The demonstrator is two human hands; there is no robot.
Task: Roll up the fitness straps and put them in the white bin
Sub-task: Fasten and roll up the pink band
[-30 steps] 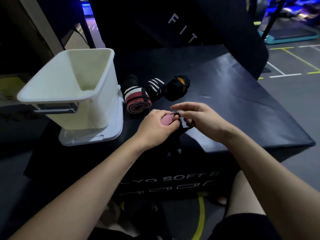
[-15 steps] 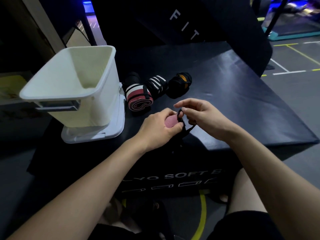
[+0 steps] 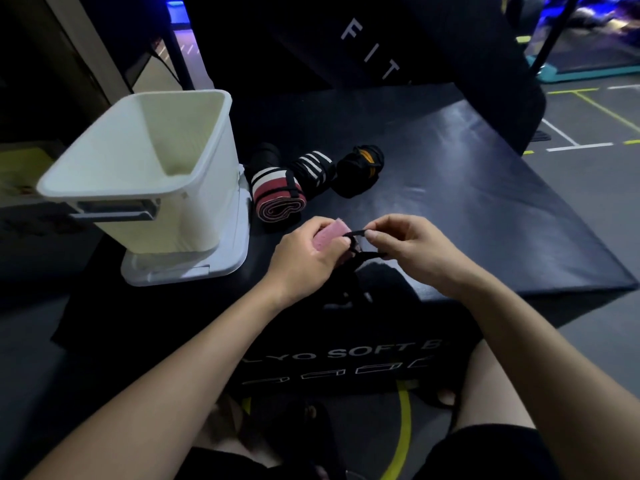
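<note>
Pink fuzzy strap (image 3: 327, 236) — thin black loop (image 3: 360, 241)

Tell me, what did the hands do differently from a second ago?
The right hand now pinches the black loop and has pulled it rightward. More of the pink strap shows in the left hand. The rolled straps and white bin stayed put.

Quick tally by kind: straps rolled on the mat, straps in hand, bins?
Rolled straps on the mat: 4: red-and-white, black behind it, black-and-white striped, black-and-orange
Strap in hand: 1, pink strap, held by left hand and right hand
White bin: 1
Total: 6
</note>
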